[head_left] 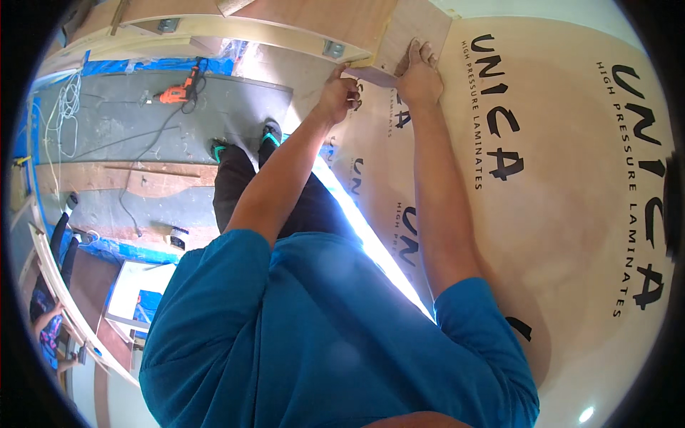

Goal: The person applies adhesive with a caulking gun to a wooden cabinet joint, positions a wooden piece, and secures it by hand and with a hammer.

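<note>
My right hand (421, 80) lies against the face of a pale wooden board (416, 28) at the top, its fingers spread over the surface and toward the lower edge. My left hand (338, 98) is just left of it, beside the board's lower left corner. Its fingers are loosely curled and apart, with one raised to the edge of the wooden cabinet panel (314, 28); I see nothing held in it. To the right stands a large wall panel (571, 143) with a tan printed covering, close to my right forearm.
An orange power drill (175, 93) with a black cord lies on the grey floor covering (235, 93) at left. A long wooden plank (128, 178) and coiled white cable (68, 107) are there too. Another person's arm (50, 314) shows far left, by white framing (64, 292).
</note>
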Demonstrator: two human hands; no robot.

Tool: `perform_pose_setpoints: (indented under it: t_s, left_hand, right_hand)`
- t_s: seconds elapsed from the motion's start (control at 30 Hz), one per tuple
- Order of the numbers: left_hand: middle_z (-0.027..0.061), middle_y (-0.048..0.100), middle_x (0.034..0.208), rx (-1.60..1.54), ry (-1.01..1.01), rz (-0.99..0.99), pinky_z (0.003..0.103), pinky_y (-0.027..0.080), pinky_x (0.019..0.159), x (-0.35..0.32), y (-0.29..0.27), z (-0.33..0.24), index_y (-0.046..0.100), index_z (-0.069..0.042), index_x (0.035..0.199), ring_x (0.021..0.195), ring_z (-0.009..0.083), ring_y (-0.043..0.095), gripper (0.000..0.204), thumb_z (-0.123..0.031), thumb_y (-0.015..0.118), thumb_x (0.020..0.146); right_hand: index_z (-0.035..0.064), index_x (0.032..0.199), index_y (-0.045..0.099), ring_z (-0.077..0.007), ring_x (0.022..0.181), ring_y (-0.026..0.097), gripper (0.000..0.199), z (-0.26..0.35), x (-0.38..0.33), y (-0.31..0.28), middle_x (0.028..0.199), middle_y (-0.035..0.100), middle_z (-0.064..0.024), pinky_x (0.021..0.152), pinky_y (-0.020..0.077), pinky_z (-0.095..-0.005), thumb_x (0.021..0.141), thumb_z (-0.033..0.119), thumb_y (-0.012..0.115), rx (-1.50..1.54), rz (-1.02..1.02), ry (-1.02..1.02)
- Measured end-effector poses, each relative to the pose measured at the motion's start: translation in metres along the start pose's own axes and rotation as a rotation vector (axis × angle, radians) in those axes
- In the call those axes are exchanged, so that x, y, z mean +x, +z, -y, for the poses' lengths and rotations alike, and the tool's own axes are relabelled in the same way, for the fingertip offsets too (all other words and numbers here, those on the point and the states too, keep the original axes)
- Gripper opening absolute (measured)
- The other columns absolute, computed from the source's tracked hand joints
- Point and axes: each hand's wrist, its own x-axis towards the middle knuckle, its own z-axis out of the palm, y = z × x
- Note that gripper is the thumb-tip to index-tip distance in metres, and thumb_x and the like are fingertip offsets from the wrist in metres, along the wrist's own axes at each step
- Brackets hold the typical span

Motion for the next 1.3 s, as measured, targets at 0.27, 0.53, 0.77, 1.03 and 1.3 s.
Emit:
perform_pose_setpoints:
  t_s: [0.27,0.53,0.77,1.03,1.3]
  left_hand:
    - [0.0020,0.048,0.076,0.106,0.045,0.063,0.032,0.040,0.051,-0.025,0.016,-0.013,0.035,-0.019,0.153,0.059,0.0170,0.051,0.080,0.002,0.054,0.078]
    - [0.0042,0.047,0.069,0.294,0.163,0.156,0.032,0.042,0.045,-0.035,0.011,-0.018,0.036,-0.012,0.156,0.050,0.0173,0.051,0.081,0.002,0.050,0.077]
    - [0.0004,0.045,0.078,0.162,0.086,0.177,0.028,0.042,0.046,-0.060,0.033,-0.028,0.038,-0.018,0.156,0.054,0.0148,0.052,0.079,0.001,0.053,0.081]
    - [0.0017,0.054,0.088,0.104,0.041,0.379,0.029,0.041,0.048,-0.078,0.061,-0.040,0.041,-0.023,0.153,0.058,0.0147,0.054,0.078,0.004,0.055,0.081]
    - [-0.0004,0.052,0.097,-0.133,-0.055,0.602,0.027,0.039,0.055,-0.135,0.019,-0.052,0.039,-0.016,0.151,0.069,0.0127,0.051,0.070,-0.005,0.063,0.087]
  right_hand:
    - [0.0186,0.161,0.023,-0.0374,0.149,0.033,0.092,0.004,-0.002,-0.010,0.167,0.024,-0.0141,0.115,0.0421,-0.0448,0.083,0.020,0.071,-0.011,0.025,0.001]
    - [0.0172,0.160,0.026,-0.0384,0.149,0.032,0.092,-0.004,0.001,0.003,0.166,0.024,-0.0150,0.115,0.0409,-0.0456,0.081,0.024,0.072,-0.037,-0.007,-0.029]
    - [0.0179,0.160,0.027,-0.0385,0.149,0.031,0.082,0.003,-0.004,-0.003,0.166,0.025,-0.0151,0.115,0.0396,-0.0468,0.087,0.021,0.064,0.039,-0.015,-0.019]
    - [0.0185,0.160,0.027,-0.0388,0.149,0.033,0.077,0.003,-0.001,-0.012,0.166,0.024,-0.0154,0.115,0.0393,-0.0482,0.090,0.022,0.060,0.022,-0.004,-0.025]
    - [0.0217,0.160,0.027,-0.0349,0.147,0.036,0.080,-0.008,0.000,0.000,0.166,0.027,-0.0129,0.114,0.0407,-0.0485,0.089,0.030,0.064,0.027,0.009,-0.033]
